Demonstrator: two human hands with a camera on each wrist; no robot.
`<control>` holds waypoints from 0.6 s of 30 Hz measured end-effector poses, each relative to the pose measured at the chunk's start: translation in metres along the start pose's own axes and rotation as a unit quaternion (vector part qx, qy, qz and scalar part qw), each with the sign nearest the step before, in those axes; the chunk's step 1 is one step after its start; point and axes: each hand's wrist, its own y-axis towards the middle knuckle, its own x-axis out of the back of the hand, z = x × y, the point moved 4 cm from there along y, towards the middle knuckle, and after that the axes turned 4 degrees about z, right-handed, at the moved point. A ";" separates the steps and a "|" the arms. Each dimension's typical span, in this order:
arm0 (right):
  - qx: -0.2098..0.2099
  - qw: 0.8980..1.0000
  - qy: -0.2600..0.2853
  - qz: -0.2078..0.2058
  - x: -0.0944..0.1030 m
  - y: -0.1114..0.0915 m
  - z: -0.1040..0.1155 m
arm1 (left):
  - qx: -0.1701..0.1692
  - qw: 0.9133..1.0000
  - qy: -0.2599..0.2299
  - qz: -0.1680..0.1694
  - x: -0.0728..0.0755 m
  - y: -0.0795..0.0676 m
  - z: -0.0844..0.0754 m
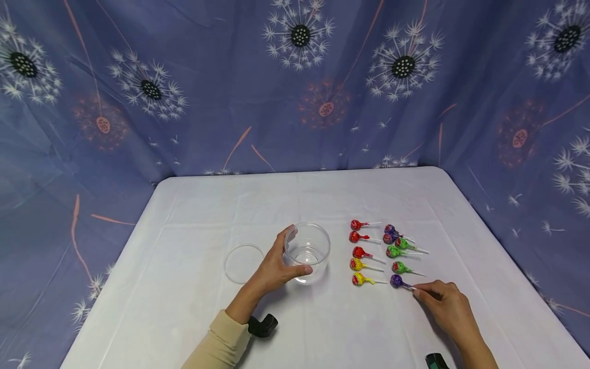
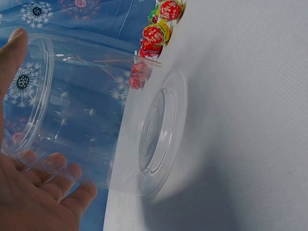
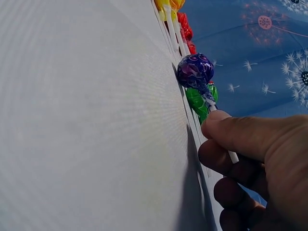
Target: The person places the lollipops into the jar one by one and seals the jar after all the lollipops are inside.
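Note:
A clear plastic jar [image 1: 308,251] without a lid stands on the white table, and my left hand [image 1: 275,266] grips it around its left side. In the left wrist view the thumb and fingers curve about the upper wall of the jar [image 2: 86,115]. My right hand [image 1: 444,305] pinches the white stick of a purple lollipop [image 1: 397,281] between thumb and forefinger. The right wrist view shows the purple lollipop [image 3: 195,70] at the tabletop, with a green lollipop [image 3: 198,102] behind it. Inside the jar I see nothing.
Left of the jar lies a clear ring-shaped lid [image 1: 227,266]. Between the hands are red lollipops [image 1: 357,252] and yellow lollipops [image 1: 357,279] in a column. Beside them lie green lollipops [image 1: 400,267] and more purple lollipops [image 1: 390,229]. A patterned blue curtain [image 1: 221,102] hangs behind the table.

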 end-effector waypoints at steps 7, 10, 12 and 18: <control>0.003 1.000 0.001 -0.005 0.002 0.000 0.003 | 0.001 1.000 0.002 -0.001 0.000 -0.001 0.000; 0.009 1.000 0.004 -0.013 0.004 0.000 0.005 | 0.002 1.000 0.010 -0.001 0.000 -0.001 0.000; 0.014 1.000 0.004 -0.020 0.006 0.001 0.006 | 0.004 1.000 0.016 0.000 0.000 -0.001 0.000; 0.024 0.999 -0.003 -0.025 0.011 0.003 0.015 | 0.005 1.000 0.014 0.003 0.002 -0.001 -0.001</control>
